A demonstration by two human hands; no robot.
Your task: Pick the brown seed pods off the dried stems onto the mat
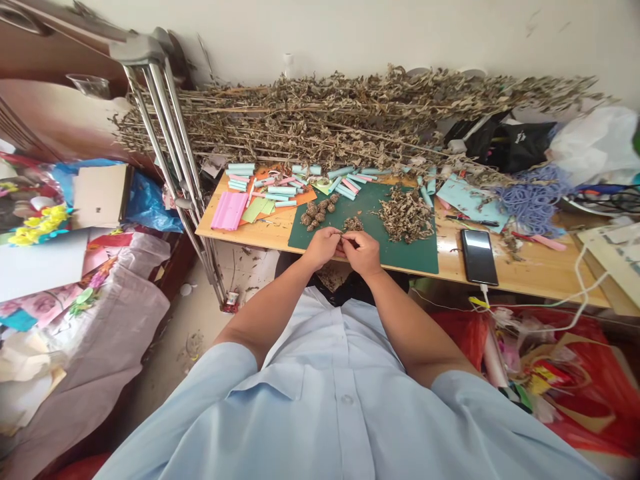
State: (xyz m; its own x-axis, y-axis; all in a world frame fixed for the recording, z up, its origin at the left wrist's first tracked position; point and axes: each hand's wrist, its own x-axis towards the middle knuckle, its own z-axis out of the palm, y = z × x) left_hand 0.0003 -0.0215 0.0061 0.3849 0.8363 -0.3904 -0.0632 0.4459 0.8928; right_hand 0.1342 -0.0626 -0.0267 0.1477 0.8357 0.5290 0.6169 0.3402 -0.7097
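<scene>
Your left hand (321,247) and right hand (361,255) hide whatever lies between them; far to their right, the crumpled white plastic bag (595,143) runs off the picture's edge, and the red plastic sack (590,373) nearer you is cut off too.

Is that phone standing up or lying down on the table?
Lying down: the phone rests flat on the wooden table, its screen facing up, with a white cable plugged into its near end.

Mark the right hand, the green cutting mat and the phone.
Right hand (361,253): head view, on the back of the hand.
Green cutting mat (410,257): head view, on its bare surface near the front edge.
Phone (479,257): head view, on the middle of its dark screen.
</scene>
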